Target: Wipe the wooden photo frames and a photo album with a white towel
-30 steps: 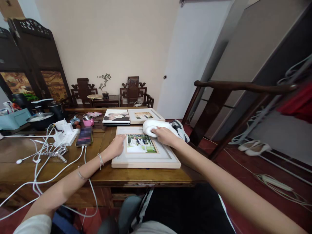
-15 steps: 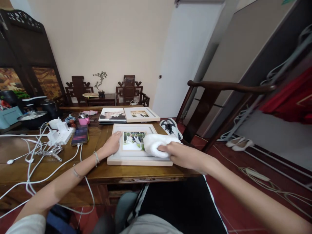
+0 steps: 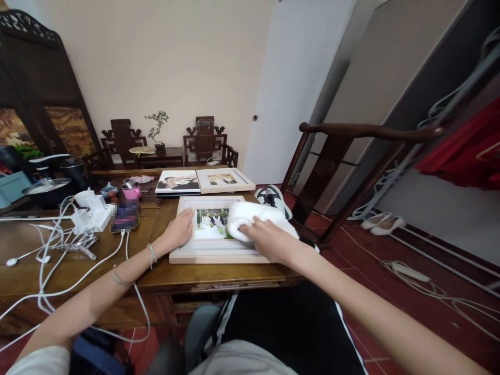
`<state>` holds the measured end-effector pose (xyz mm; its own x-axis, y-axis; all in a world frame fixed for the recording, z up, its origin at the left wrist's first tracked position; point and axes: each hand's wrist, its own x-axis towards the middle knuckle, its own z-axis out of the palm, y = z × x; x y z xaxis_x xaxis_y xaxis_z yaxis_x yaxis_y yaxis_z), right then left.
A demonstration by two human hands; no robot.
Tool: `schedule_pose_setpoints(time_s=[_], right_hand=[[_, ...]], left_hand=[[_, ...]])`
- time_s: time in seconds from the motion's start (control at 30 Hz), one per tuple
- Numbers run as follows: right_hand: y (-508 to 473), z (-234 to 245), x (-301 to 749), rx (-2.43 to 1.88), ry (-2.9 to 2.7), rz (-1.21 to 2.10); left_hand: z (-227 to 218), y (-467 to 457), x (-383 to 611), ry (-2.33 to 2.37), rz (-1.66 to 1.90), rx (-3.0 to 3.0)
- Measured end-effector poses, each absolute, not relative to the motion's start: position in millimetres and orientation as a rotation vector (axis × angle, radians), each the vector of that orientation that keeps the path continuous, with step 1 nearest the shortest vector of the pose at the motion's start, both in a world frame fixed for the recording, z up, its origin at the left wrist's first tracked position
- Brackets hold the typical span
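Note:
A light wooden picture frame (image 3: 219, 259) lies flat at the table's front edge, with a small photo (image 3: 211, 224) of two people in its middle. My left hand (image 3: 181, 227) holds the frame's left side, its fingertips on the pale border beside the photo. In my right hand (image 3: 267, 237) is a bunched white cloth (image 3: 244, 211), pressed on the right part of the frame. The cloth hides the photo's right edge and much of that side.
Behind lie a photo book (image 3: 177, 181) and a second frame (image 3: 245, 182). To the left are a phone (image 3: 125, 216), a power strip (image 3: 96, 213), tangled white cables and a pink cup (image 3: 132, 190). A wooden chair (image 3: 332, 151) and sneakers (image 3: 273, 200) are to the right.
My right hand has moved a little left and up over the frame with the cloth. My left hand stays on the frame's left side. The whole view has shifted slightly.

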<state>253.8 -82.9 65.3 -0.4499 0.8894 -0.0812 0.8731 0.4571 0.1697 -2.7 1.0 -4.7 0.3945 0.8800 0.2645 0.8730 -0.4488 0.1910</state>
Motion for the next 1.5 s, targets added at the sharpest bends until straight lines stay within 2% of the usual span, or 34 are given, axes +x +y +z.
schedule_pose_setpoints(time_s=[0.17, 0.43, 0.73, 0.87, 1.2, 1.5], right_hand=[[-121, 76, 251, 1.457, 2.598, 0.066], [-100, 71, 180, 1.188, 2.910, 0.101], [-115, 64, 251, 1.521, 2.636, 0.226], [-115, 64, 265, 1.504, 2.620, 0.295], [-97, 64, 174, 1.188, 2.977, 0.147], [-120, 59, 247, 1.585, 2.701, 0.216]], left_hand=[[-6, 2, -2, 1.636, 0.546, 2.603], [-9, 3, -6, 1.581, 0.616, 2.612], [-9, 2, -5, 1.570, 0.627, 2.612], [-9, 1, -2, 1.608, 0.633, 2.590], [-13, 7, -6, 1.521, 0.729, 2.578], [-11, 5, -4, 1.559, 0.670, 2.594]])
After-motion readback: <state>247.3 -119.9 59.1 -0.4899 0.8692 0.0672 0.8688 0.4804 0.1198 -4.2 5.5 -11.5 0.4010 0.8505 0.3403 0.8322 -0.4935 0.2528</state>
